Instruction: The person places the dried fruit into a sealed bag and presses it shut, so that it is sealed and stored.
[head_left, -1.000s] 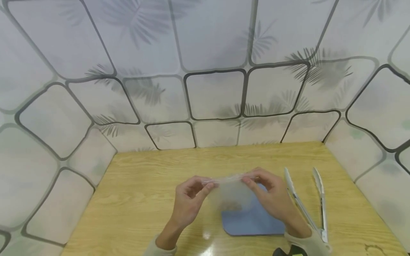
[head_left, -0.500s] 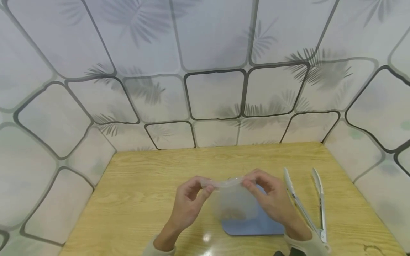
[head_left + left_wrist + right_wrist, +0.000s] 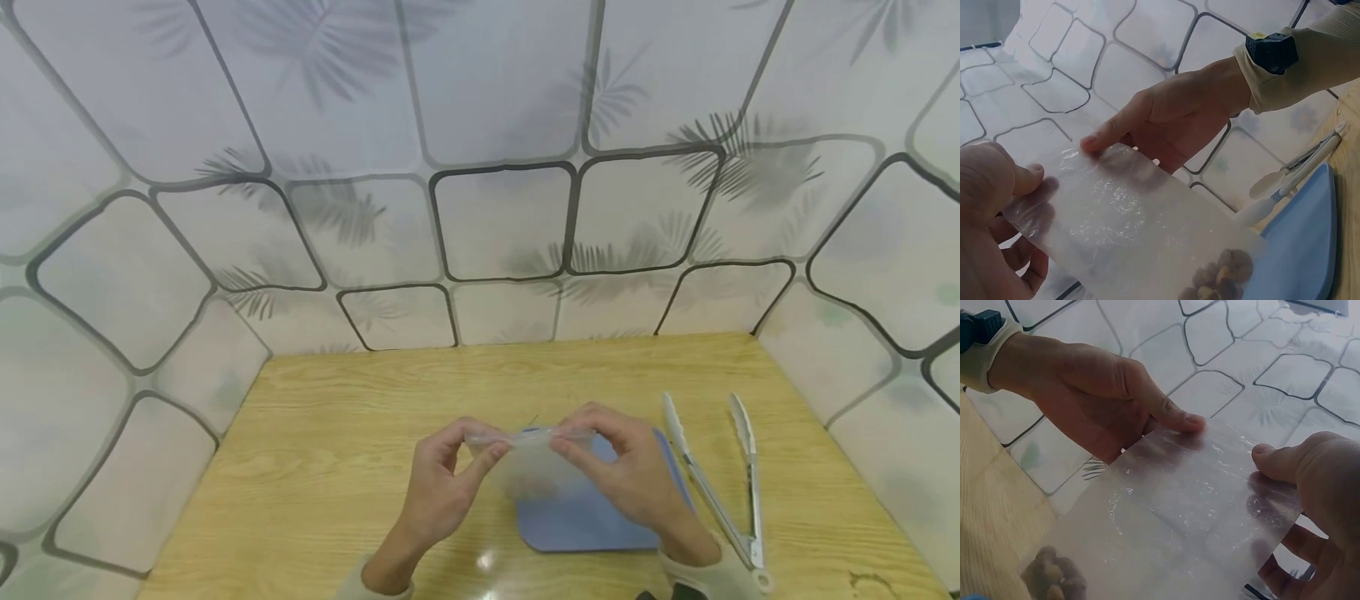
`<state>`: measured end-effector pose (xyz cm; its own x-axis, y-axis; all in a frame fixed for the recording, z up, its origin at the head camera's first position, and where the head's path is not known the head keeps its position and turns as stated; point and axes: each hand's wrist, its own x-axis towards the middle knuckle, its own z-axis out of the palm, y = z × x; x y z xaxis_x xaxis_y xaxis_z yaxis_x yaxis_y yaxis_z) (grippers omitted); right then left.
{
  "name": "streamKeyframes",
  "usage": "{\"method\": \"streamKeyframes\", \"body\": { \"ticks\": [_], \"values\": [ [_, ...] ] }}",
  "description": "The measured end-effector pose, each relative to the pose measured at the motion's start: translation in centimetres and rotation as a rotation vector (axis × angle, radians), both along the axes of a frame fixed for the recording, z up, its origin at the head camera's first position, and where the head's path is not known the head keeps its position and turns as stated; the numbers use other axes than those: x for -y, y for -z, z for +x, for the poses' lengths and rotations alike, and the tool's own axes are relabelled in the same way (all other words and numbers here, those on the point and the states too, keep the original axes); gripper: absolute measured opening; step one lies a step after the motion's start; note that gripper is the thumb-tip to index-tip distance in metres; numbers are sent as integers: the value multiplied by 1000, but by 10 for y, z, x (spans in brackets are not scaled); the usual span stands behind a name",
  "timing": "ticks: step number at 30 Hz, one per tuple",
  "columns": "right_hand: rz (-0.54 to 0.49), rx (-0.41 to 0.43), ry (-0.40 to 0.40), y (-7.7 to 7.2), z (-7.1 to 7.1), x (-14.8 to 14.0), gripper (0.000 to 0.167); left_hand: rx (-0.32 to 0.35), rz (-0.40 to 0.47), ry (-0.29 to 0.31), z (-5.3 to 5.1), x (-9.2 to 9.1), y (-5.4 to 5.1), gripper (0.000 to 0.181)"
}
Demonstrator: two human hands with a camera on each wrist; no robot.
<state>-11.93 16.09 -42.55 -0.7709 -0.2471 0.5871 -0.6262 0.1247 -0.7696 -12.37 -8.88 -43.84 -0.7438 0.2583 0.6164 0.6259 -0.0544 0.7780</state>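
A clear, frosty plastic bag (image 3: pixel 1135 212) hangs by its top edge between both hands, with several small brown round pieces (image 3: pixel 1219 275), perhaps nuts, at its bottom. My left hand (image 3: pixel 442 483) pinches the top left corner, thumb in front and fingers behind the film. At the top right, my right hand (image 3: pixel 626 467) pinches the same edge the same way. Through the film the fingers behind show dimly in both wrist views. Below the bag and right hand lies a blue tray (image 3: pixel 585 525), partly covered by them.
Metal tongs (image 3: pixel 752 483) lie spread on the wooden table (image 3: pixel 322 467), right of the tray, their hinged end toward me. Patterned cloth walls (image 3: pixel 502 225) enclose the table at the back and both sides. A dark wrist camera (image 3: pixel 1272 53) sits on the right sleeve.
The right hand has shifted slightly left and down along the bag's top edge, nearer the left hand. The bag has swung, and more of the blue tray shows.
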Motion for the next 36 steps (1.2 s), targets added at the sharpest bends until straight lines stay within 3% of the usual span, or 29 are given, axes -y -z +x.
{"method": "streamKeyframes", "body": {
  "ticks": [5,16,25,28,36],
  "values": [
    [-12,-82,-5,1,0,1,34,-14,16,-16,1,-1,-2,11],
    [-23,-141,-91,6,-1,6,34,-9,-12,77,4,-1,-3,13],
    [-65,-204,-124,9,-2,14,34,-74,-54,27,5,-2,-1,14],
    [-45,-188,-107,8,-1,14,35,-83,-56,34,4,-2,-1,14],
    [-2,-146,-117,8,4,13,34,-13,-77,91,9,-2,-4,10]
  ]
}}
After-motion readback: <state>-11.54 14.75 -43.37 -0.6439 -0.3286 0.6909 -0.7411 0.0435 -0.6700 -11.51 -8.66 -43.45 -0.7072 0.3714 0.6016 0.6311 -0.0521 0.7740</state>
